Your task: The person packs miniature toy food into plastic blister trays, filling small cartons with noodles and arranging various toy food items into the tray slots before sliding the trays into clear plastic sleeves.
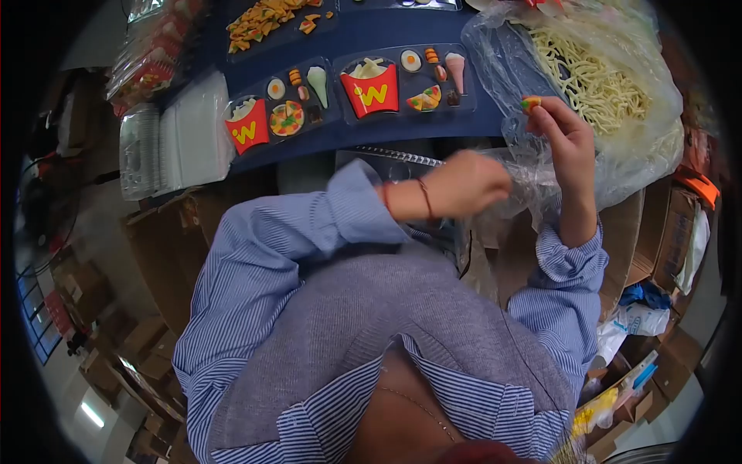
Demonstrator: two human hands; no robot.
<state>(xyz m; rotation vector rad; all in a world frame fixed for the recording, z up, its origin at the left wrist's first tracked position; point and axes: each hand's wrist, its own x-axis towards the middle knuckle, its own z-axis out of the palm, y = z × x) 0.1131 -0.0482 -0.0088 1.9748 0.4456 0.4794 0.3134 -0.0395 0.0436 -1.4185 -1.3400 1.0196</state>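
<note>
Many thin, clear plastic trays [193, 127] stood packed on edge at the left of our desk [386, 27], their rims making fine ribs. A loose heap of orange pizza slices [267, 23] lay behind. Next came the left tray [325, 116], glossy and moulded, with a red fries box [246, 127], an oval egg [276, 88], a round pizza [287, 118] and a green cone [318, 87]. Beside it, the right tray [456, 114] held a similar red box [371, 89], a pink cone [456, 73] and a part-round pizza [423, 99]. Our left hand [468, 185] hung in front of the desk edge, blurred, fingers curled in; we could not tell whether they held anything. Further right, our right hand [564, 135] pinched one small slice [530, 103] between thumb and finger. That slice sat at the fingertips, to the right of the right tray and apart from it, roughly level with the part-round pizza. Its coloured end pointed left, its long axis seemingly sideways, and the right hand was nearer to it than the left. Rightmost, soft, pale, noodle-like strips [595, 85] lay tangled in a crinkled clear bag [495, 46].
</note>
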